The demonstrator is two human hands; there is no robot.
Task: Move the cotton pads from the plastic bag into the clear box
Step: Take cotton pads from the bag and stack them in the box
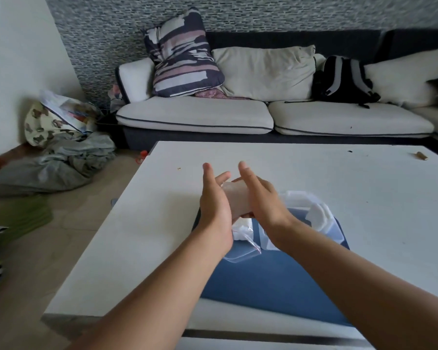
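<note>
A living room: a pale sofa with cushions and a black backpack runs along the far wall, and a white table fills the near ground, with a blue mat lying at its near edge. On the mat, right of centre, stands the clear box, already holding a row of white pads on edge against its far-right wall.

Both hands meet just left of the box, above the mat's far-left corner. The left hand and right hand face each other, palms inward, fingers mostly straight and pointing away from the camera, pressing a pale stack between them (likely pads, though the plastic blurs it). Below the hands the bag hangs down, its red-lined mouth toward the camera, with more white pads showing inside.

Holding the stack flat between two palms looks meant to keep the loose discs aligned as they come clear of the bag. The box sits close on the right so the carry is short. Whether the thumbs hook around the stack cannot be told. The task seems partway done.
</note>
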